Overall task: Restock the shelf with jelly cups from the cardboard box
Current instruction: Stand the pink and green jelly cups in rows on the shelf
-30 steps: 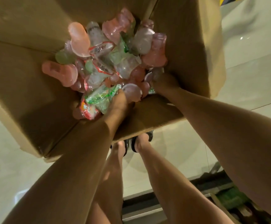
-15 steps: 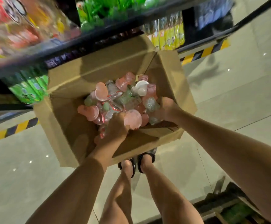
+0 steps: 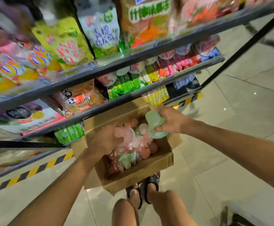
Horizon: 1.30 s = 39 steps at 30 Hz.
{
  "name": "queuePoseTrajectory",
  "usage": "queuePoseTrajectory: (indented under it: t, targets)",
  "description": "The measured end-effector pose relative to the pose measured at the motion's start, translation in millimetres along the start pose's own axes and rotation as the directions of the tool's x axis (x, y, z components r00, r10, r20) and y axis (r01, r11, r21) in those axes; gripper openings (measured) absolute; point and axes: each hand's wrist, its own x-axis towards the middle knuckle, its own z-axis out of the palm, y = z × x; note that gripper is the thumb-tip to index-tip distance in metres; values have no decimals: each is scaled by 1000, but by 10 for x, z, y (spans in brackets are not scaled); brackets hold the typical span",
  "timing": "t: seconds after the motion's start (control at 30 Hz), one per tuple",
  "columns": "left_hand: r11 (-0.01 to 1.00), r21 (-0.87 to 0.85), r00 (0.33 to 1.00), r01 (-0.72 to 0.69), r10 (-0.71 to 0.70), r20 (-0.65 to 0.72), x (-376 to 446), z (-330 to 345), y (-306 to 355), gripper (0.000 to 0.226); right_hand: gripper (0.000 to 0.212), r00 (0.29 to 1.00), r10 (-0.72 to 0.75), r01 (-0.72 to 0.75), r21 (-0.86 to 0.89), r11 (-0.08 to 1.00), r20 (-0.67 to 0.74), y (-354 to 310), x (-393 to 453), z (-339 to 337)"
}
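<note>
Your left hand point(image 3: 105, 141) grips pink jelly cups point(image 3: 125, 136) over the open box point(image 3: 138, 175), fingers curled round them. Your right hand point(image 3: 170, 119) holds green cups point(image 3: 154, 123), fingers clenched on them, above the box's far corner. More cups fill the box, below the shelf point(image 3: 100, 110).

Cardboard box point(image 3: 138, 175): plain brown. Jelly cups point(image 3: 133, 152) inside: pale pink, red, green and milky white. Jelly cup point(image 3: 154, 124) in the right hand point(image 3: 170, 119): translucent green. Cups in the left hand point(image 3: 105, 141): pale pink. Shelf point(image 3: 100, 72) edges: dark grey. Shelf base strip point(image 3: 35, 170): yellow-black diagonal stripes. Floor point(image 3: 231, 152): beige tiles. Sandals point(image 3: 142, 190): black.
</note>
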Motion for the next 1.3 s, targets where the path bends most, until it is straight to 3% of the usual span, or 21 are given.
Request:
queuePoseTrajectory:
  t: [0.2,0.33,0.43,0.57,0.67,0.77,1.0,1.1,1.3]
  targets:
    - [971,125,973,-203,214,-84,-492,-870,712,34,43,990,-126,123,-46,991,-65,-534,-755,-719]
    - [948,197,954,-251,277,-117,-928,-1487,1295,35,43,969,-214,197,-134,971,-124,-913,-1315,-1216]
    - [891,303,917,-337,384,-110,-1228,-1974,1722,48,48,943,-265,240,-141,960,-199,-1211,-1727,-1637]
    - [828,399,868,-394,478,-133,-1585,-2632,2224,39,40,902,-306,288,-105,952,-303,-1630,-2284,-2186]
    - [779,447,821,-439,550,-154,-1924,-3053,2654,35,50,865,-332,331,-70,941,-377,-1853,-2614,-2545]
    - [792,428,804,-435,556,-211,-2267,-3428,3011,45,48,834,-351,376,-27,926,-425,-2019,-2917,-2836]
    - [791,355,728,-498,604,-323,-2820,-4023,3641,28,65,757,-399,402,-112,909,-518,-2238,-3293,-3439]
    - [802,355,718,-481,592,-366,-2973,-4134,3900,23,51,711,-445,473,-98,875,-544,-2303,-3401,-3671]
    - [827,377,722,-418,554,-415,-3066,-4166,4317,21,49,675,-506,566,-63,822,-537,-2243,-3497,-4126]
